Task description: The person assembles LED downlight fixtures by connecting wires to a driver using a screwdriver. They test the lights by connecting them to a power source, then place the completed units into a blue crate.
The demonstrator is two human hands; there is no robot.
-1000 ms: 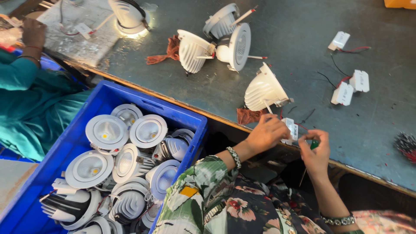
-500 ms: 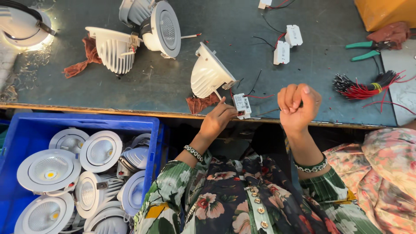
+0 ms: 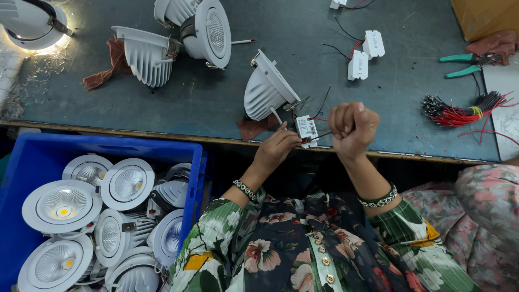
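A white ribbed lamp housing [image 3: 266,91] lies on its side near the front edge of the dark table [image 3: 216,103]. Red and black wires run from it to a small white box [image 3: 307,130]. My left hand [image 3: 275,148] pinches the wire end at that box. My right hand [image 3: 353,128] is a closed fist just right of it, gripping something thin that the fingers hide. A red cloth [image 3: 254,128] lies under the housing.
A blue crate [image 3: 197,162] of several white round lamps sits below the table at the left. More lamp housings [image 3: 178,32], small white boxes [image 3: 366,54], green pliers [image 3: 466,63] and a bundle of red and black wires [image 3: 459,111] lie on the table. Another person's patterned sleeve [image 3: 486,211] is at the right.
The view has swung right and closer. My hands have risen to the table edge, the left onto the small white box's wire, the right closed into a fist beside it.
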